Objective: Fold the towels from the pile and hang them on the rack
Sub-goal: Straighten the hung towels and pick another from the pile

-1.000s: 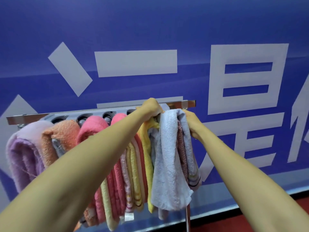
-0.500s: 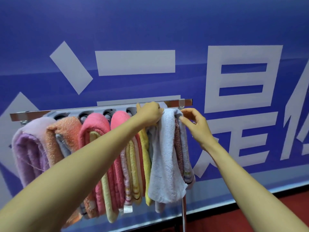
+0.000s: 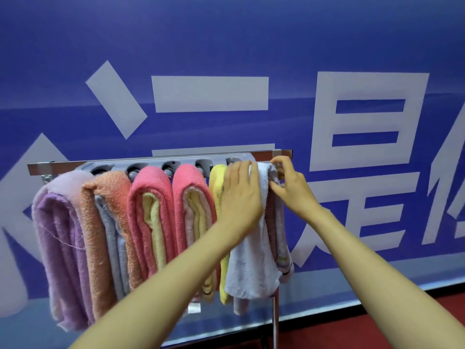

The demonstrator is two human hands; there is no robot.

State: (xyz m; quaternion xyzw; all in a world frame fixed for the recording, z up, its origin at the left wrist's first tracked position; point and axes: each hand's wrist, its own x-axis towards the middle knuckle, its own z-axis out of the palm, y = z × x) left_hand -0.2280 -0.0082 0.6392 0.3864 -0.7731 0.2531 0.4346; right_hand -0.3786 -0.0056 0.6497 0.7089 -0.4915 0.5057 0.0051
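– at the right end of the rack [image 3: 63, 167], in the head view, the white towel [image 3: 251, 268] hangs in the last place, just beside the yellow towel [image 3: 217, 182]. what do the hands do?

– the left hand [image 3: 241, 195] lies flat on the top of the fold. its fingers are almost straight and together; they grasp nothing and only press. the right hand [image 3: 294, 190] is on the outer side of the towel. its thumb and curled fingers pinch the top edge of the cloth, close under the bar of the rack.

– so the step is to settle this towel, i think?

– i judge so. to do it well, the flat hand should hold the fold down while the pinching hand pulls the layers straight. then both hanging halves come about equal and nothing can slide off. the striped inner layer [image 3: 283, 258] shows on the outer side and may need tucking.

– and the rest of the rack?

– toward its left end hang the pink towels [image 3: 148, 197], an orange towel [image 3: 105, 197] and a lilac towel [image 3: 57, 235], all folded. the pile is not in view.
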